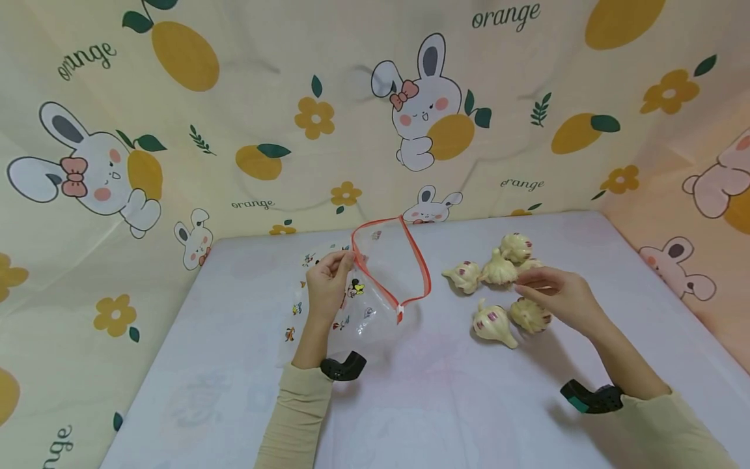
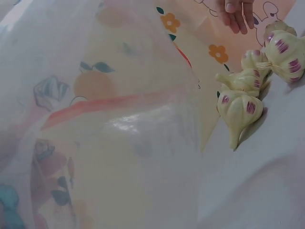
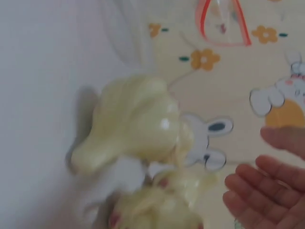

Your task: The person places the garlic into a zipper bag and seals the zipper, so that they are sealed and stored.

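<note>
My left hand (image 1: pixel 327 285) pinches the red-edged rim of a clear zip bag (image 1: pixel 369 332) printed with small cartoon figures. The bag's mouth gapes toward the right, with a slider at its near corner. In the left wrist view the see-through plastic (image 2: pixel 143 162) fills much of the picture. My right hand (image 1: pixel 565 301) hovers over a group of garlic bulbs, fingers loosely bent and holding nothing. One garlic bulb (image 1: pixel 493 326) lies nearest me, beside another bulb (image 1: pixel 530 315). In the right wrist view, a pale bulb (image 3: pixel 136 119) sits left of the relaxed fingers (image 3: pixel 267 191).
Several more bulbs, one of them a garlic bulb (image 1: pixel 465 277) at the left, cluster farther back on the white table (image 1: pixel 410 404). Behind the table hangs a printed cloth (image 1: pixel 328 58) with rabbits and oranges. Each wrist wears a black camera (image 1: pixel 342 367).
</note>
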A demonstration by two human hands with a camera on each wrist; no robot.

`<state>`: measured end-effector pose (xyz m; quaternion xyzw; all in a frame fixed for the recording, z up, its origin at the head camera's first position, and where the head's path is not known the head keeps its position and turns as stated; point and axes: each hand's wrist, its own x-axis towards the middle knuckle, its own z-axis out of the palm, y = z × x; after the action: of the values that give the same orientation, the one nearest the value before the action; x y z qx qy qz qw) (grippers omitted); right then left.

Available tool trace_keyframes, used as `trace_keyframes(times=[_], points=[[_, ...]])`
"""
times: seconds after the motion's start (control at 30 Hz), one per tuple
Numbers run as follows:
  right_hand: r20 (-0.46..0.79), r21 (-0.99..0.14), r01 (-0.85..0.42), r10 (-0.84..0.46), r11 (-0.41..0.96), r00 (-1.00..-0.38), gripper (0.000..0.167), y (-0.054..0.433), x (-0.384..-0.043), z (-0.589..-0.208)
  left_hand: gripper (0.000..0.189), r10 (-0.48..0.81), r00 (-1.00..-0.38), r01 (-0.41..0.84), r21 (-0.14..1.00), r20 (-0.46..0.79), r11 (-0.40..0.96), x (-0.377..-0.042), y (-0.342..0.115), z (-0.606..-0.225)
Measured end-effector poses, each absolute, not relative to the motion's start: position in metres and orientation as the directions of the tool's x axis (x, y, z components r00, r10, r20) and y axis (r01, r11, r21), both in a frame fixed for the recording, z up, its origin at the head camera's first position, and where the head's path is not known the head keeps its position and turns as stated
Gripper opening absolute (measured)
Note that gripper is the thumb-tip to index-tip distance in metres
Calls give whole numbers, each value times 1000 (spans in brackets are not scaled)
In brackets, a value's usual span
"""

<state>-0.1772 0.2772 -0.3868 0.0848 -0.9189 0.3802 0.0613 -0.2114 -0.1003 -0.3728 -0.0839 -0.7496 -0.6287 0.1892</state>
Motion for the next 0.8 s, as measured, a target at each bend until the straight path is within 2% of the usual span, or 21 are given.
trace_keyframes(times=[0.37,0.8], points=[[223,-698,-330,-245,635,-944,30,310,-181,-401,23,-103,-918,358,912,383,200,-210,-100,-371],[219,-745,-428,-418,511,-881,49,338,-187,-423,23,-94,-920,357,912,381,203,-210,-100,-371]])
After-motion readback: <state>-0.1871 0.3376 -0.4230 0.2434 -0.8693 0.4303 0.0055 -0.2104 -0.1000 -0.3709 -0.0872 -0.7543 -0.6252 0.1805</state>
